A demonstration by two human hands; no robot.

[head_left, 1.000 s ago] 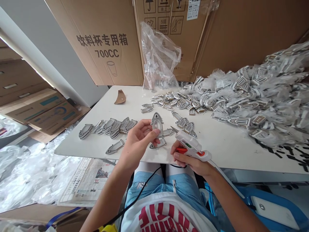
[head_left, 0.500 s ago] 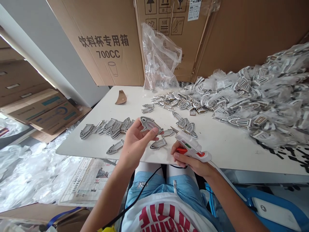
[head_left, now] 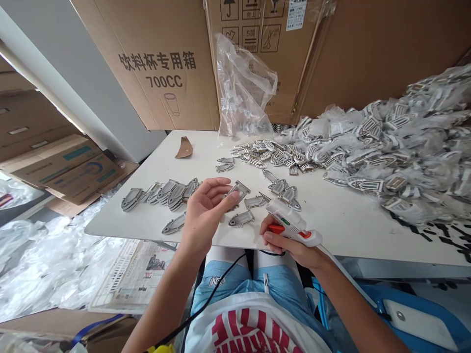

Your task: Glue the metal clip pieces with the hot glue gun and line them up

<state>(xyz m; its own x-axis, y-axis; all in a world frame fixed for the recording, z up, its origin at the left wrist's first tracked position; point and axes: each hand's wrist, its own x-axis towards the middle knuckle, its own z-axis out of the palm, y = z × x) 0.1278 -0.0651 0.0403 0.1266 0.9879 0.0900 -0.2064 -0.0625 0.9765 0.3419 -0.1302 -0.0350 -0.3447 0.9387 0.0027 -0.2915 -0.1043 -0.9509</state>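
Note:
My left hand [head_left: 206, 211] is closed on a grey pointed frame piece [head_left: 241, 190], thumb on top, held above the table; its square end points away to the right and the fingers cover part of it. In my right hand [head_left: 283, 240] is a white glue gun [head_left: 290, 218] with an orange trigger, its metal nozzle pointing up and left towards the held piece, not touching it. Below the left hand a similar frame piece [head_left: 241, 219] lies flat, with another frame piece [head_left: 255, 201] close to the nozzle. A lone piece [head_left: 174, 224] rests left of my wrist.
Stacked frame pieces [head_left: 176, 195] stand on the table's left. Loose pieces [head_left: 272, 153] lie further back, beside a big heap of bagged pieces [head_left: 371, 142] on the right. Behind are cardboard boxes [head_left: 169, 29] and a clear plastic bag [head_left: 245, 93]. A brown scrap [head_left: 184, 148] lies at the back left.
My left hand has turned the frame piece: its pointed end was at the upper left, and now its square end shows at the upper right. The glue gun has barely moved.

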